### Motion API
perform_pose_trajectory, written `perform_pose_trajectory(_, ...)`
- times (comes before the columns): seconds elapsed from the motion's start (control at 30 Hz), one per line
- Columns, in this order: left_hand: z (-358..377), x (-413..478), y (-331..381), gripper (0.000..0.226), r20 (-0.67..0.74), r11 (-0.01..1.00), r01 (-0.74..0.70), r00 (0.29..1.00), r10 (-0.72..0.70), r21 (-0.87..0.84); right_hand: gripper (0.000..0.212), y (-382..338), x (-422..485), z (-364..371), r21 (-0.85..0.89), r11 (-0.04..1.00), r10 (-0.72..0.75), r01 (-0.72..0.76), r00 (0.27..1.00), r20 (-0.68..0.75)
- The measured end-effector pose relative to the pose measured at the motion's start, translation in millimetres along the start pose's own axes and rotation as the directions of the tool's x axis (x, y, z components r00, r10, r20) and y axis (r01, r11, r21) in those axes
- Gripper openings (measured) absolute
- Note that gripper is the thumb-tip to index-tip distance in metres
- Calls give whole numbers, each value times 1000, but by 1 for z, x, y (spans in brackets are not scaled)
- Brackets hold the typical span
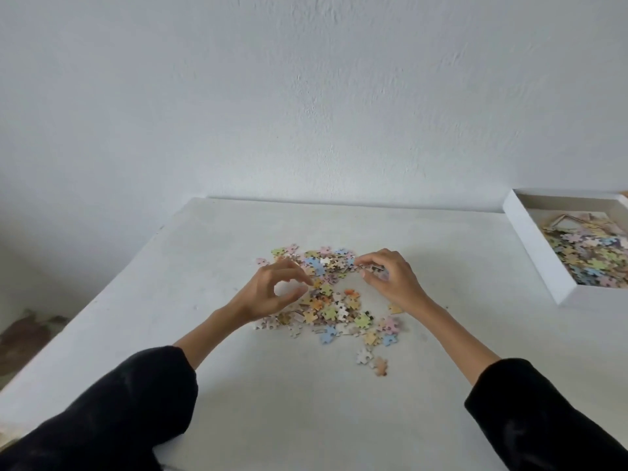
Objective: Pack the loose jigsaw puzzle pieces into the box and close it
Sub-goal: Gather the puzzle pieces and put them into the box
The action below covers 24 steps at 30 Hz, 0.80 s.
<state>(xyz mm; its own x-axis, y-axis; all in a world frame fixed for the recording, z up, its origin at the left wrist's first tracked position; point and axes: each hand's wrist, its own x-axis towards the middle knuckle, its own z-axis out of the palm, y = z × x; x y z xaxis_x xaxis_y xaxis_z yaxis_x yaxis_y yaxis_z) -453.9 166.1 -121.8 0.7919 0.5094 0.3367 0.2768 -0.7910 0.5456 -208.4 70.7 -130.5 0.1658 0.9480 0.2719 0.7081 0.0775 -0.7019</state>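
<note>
A heap of loose pastel puzzle pieces (334,302) lies in the middle of the white table (238,239). My left hand (272,294) hovers at the heap's left edge, its fingers curled and its thumb and fingertips closing on pieces there. At the heap's far right, my right hand (390,278) has its fingers curled round a small clump of pieces. The open white box (530,239) sits at the table's right edge, partly cut off by the frame, with several pieces inside. No lid is in view.
A few stray pieces (372,360) lie nearer to me than the heap. A white wall rises right behind the table's far edge. The table's left edge drops off to the floor (23,331).
</note>
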Motion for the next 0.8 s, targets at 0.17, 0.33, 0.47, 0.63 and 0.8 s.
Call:
perform_pose_trajectory(0.17, -2, 1, -22, 34, -169, 986, 92, 983, -69, 136, 28, 9, 5, 7, -187, 979, 51, -85, 983, -178)
perform_pose_trajectory(0.33, -7, 13, -49, 65, -217, 892, 443, 883, -416, 94, 56, 10, 26, 12, -298, 942, 201, -154, 970, 136)
perform_pose_trajectory(0.47, -5, 30, -55, 88, -25, 856, 504, 863, -505, 118, 56, 4, 50, 21, -221, 967, 187, -129, 946, 267)
perform_pose_trajectory(0.63, 4, 41, -54, 103, 117, 925, 359, 921, -372, 123, 53, -4, 55, 31, -208, 978, 81, -14, 944, 321)
perform_pose_trajectory(0.8, 4, 36, -41, 71, 198, 970, 231, 950, -241, 71, 52, -6, 48, 30, -193, 978, -12, 83, 938, 346)
